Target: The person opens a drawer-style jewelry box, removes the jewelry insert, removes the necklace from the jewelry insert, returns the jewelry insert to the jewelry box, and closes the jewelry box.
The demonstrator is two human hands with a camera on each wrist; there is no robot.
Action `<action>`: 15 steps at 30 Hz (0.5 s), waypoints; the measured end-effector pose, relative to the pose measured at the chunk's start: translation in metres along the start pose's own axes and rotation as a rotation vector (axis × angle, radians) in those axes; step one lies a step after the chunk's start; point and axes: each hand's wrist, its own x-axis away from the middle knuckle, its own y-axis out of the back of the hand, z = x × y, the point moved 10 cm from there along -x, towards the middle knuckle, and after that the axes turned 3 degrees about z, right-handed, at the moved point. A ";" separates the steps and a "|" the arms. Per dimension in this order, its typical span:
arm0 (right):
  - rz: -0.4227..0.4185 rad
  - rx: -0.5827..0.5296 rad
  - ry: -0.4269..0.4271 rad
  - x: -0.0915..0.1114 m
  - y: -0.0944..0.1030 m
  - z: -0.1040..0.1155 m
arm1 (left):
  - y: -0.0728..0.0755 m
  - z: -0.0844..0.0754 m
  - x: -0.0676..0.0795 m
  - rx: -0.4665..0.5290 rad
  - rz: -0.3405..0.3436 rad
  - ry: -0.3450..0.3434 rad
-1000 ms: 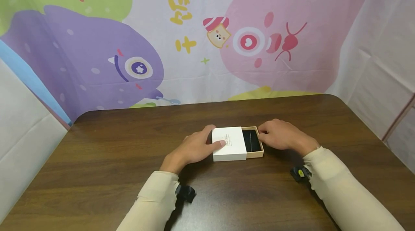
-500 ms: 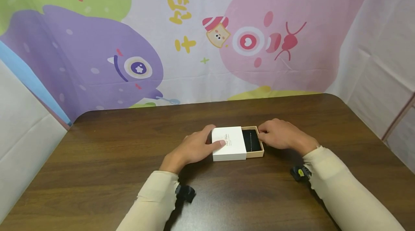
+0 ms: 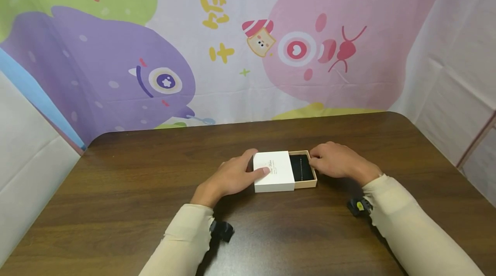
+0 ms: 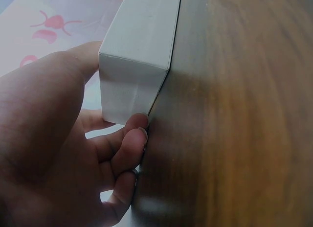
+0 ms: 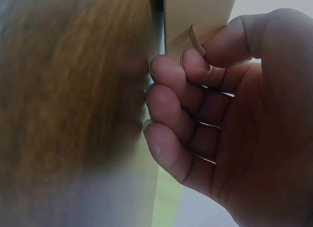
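While the drawer (image 3: 306,184) holds a chain (image 3: 301,168), left fingers (image 3: 257,175) grip its cover (image 3: 280,175), right fingers (image 5: 196,66) its tab (image 5: 195,38).

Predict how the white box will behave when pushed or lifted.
The white box looks stiff, given its crisp edges. Lying flat on the table, it probably won't roll or tip. Its partly open drawer might slide if tilted.

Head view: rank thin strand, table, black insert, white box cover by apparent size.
1. Table
2. White box cover
3. Black insert, visible part only
4. Thin strand
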 end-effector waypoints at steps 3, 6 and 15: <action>-0.001 -0.001 0.003 0.000 0.000 -0.001 | 0.000 0.000 0.000 -0.002 -0.001 -0.002; 0.003 -0.005 -0.002 0.000 0.000 -0.002 | 0.000 0.000 -0.001 -0.007 -0.004 -0.004; 0.013 -0.005 -0.015 0.000 -0.001 -0.002 | 0.000 -0.001 0.000 -0.010 -0.005 -0.008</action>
